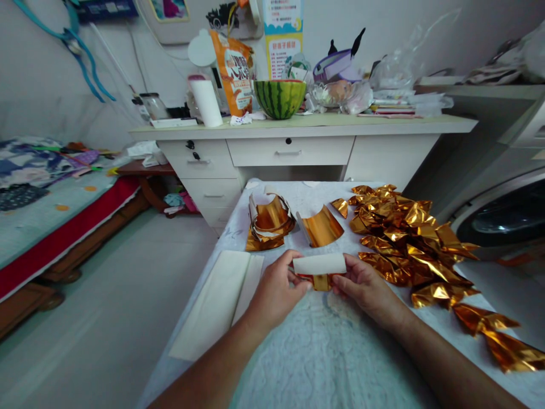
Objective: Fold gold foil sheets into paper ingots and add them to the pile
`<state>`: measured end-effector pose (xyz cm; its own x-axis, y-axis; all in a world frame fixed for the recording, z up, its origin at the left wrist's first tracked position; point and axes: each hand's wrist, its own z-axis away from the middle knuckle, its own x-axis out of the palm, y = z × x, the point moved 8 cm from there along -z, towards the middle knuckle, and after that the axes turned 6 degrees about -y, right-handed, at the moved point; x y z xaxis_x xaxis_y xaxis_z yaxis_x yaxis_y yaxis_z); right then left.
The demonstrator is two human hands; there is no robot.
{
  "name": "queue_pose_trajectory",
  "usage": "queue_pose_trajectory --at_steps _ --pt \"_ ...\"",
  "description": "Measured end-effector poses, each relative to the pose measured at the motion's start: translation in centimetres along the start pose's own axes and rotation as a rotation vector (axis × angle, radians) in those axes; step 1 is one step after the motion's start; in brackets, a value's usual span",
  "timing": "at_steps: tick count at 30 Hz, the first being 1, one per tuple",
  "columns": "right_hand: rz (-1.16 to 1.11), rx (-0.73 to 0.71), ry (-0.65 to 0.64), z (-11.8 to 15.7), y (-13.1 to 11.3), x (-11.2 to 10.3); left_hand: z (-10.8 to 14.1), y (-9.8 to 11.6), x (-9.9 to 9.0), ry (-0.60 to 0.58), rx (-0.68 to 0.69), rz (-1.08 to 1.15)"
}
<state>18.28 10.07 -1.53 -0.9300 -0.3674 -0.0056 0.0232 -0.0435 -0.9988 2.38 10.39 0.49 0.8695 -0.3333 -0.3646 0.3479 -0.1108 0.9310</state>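
Between my hands is a sheet of gold foil paper (320, 264), its white back folded over toward me and a strip of gold showing below. My left hand (280, 284) is closed on the paper's left end, thumb in front. The right end is pinched in my right hand (364, 285), thumb at the lower edge. Just beyond lies a curved loose gold sheet (322, 226). Farther left sits a curled stack of gold foil strips (271, 218). A pile of folded gold foil pieces (395, 227) spreads along the right side.
White paper sheets (213, 301) lie left of my left arm on the cloth-covered table (315, 352). Behind stands a white desk (293, 150) bearing a watermelon half (280, 97) and an orange pouch (234, 74). A washing machine (502, 187) is at right, a bed (55, 216) at left.
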Motion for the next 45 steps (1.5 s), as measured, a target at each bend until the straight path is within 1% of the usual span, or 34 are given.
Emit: queue_pose_trajectory --at_steps 4,6,8,12,15,20,27,30,33,37,39,43,45 --pt "-0.089 0.042 -0.011 0.1 0.2 0.2 -0.4 -0.7 0.0 0.011 0.014 0.291" --pt "-0.106 0.048 -0.033 0.1 0.4 0.4 -0.6 -0.8 0.1 0.001 0.020 0.378" --pt "-0.113 0.041 -0.052 0.2 0.4 0.6 -0.6 -0.9 0.0 0.018 0.024 0.422" --pt "-0.152 -0.009 -0.078 0.2 0.0 0.8 -0.3 -1.1 -0.6 0.119 0.040 0.418" --pt "-0.163 -0.025 -0.076 0.4 -0.4 0.9 -0.2 -1.1 -0.8 0.168 0.062 0.407" --pt "-0.179 -0.032 -0.098 0.7 -0.9 1.3 -0.2 -1.2 -1.1 0.201 0.058 0.325" --pt "-0.193 0.012 -0.138 0.8 -0.5 1.8 -0.3 -1.1 -1.3 0.234 0.050 0.334" --pt "-0.196 0.031 -0.117 0.8 -0.4 1.8 -0.2 -0.7 -1.2 0.250 0.071 0.356" --pt "-0.201 0.045 -0.046 0.8 -0.3 1.4 0.1 -0.4 -0.8 0.239 0.081 0.353" --pt "-0.207 0.054 0.051 0.7 0.2 1.0 0.3 -0.7 0.4 0.143 0.025 0.313" --pt "-0.183 0.067 0.082 0.7 0.5 0.8 0.4 -0.8 0.9 0.114 0.004 0.305" --pt "-0.098 0.095 0.072 0.6 0.8 0.9 0.3 -0.8 1.3 0.119 -0.001 0.301" --pt "-0.056 0.078 0.053 0.6 0.6 1.0 0.1 -1.0 1.4 0.108 -0.009 0.321"
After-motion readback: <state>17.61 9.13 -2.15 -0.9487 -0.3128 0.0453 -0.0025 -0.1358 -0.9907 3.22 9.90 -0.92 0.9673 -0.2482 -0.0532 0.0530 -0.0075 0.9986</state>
